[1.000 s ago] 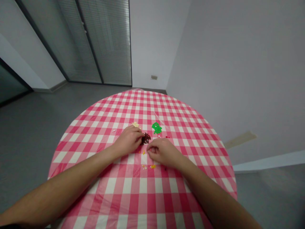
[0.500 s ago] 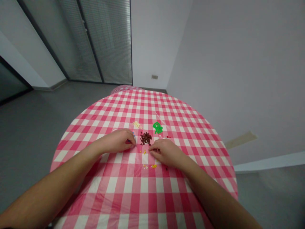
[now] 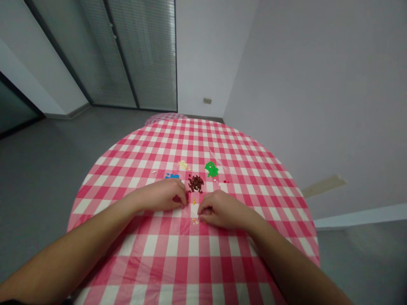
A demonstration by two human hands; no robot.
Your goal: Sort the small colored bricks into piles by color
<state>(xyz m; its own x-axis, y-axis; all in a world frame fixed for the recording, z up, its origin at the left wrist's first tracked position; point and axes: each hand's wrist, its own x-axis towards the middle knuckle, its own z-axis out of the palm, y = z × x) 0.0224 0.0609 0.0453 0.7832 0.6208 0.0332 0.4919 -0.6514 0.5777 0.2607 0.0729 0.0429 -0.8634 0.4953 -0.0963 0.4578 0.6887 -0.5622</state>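
My left hand point(image 3: 163, 195) rests on the checked cloth, thumb and fingers pinched together at the tips beside a few small yellow pieces point(image 3: 194, 201). To its right, my right hand point(image 3: 224, 209) is curled in the same way, fingertips low over the cloth near some pale orange pieces point(image 3: 195, 221). Whatever either pinch may hold is too small to make out. Beyond and between the hands lies a pile of small dark brown pieces point(image 3: 196, 184). Blue pieces point(image 3: 172, 176) lie just behind my left hand, partly hidden by it.
A round table with a red and white checked cloth point(image 3: 168, 269) carries everything. Farther back are small heaps of cream pieces point(image 3: 183, 165) and green pieces point(image 3: 211, 169). A few red bits point(image 3: 225, 181) lie to the right. A wall point(image 3: 286, 106) stands close on the right.
My left hand has moved right and nearer to me, uncovering the blue pieces. My right hand has slid nearer to me, now covering most of the yellow pieces by the orange ones.
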